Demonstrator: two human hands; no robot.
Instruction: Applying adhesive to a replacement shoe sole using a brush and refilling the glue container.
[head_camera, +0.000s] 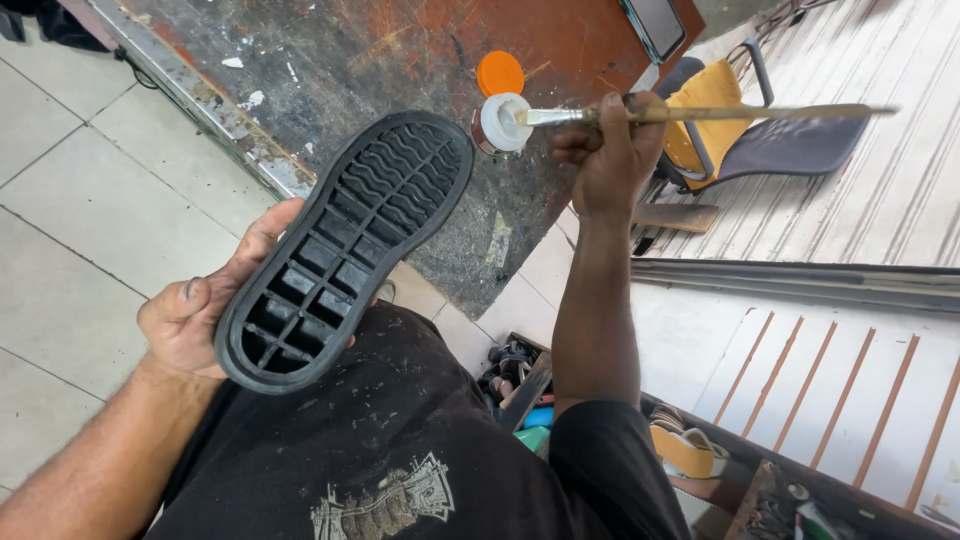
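Glue tin: a small round tin stands open on the worn workbench at about 12 o'clock in the view, filled with white paste; the level inside cannot be judged.
Lid: an orange round lid lies flat just beyond the tin, at its 12 o'clock, apart from it.
Brush: a long-handled brush lies nearly level, its pale bristle end over the tin's mouth; whether the bristles touch the paste is hard to tell.
Right hand: the right hand, at 1 o'clock, has its fingers closed round the brush handle just behind the bristles.
Left hand: the left hand, at 9 o'clock, is clamped on the heel end of a black rubber shoe sole, thumb along the edge; its fingers are hidden beneath.
Sole: held in the air above the lap, tread side up, toe pointing to 1 o'clock toward the tin.
Tool box: a low box at 5 o'clock holds dark and teal items, half hidden by the right forearm and hard to make out.
Chair: a chair with a yellow cushion stands at 2 o'clock, partly covered by the hand and brush.
Cut off: a dark flat device at the top edge.
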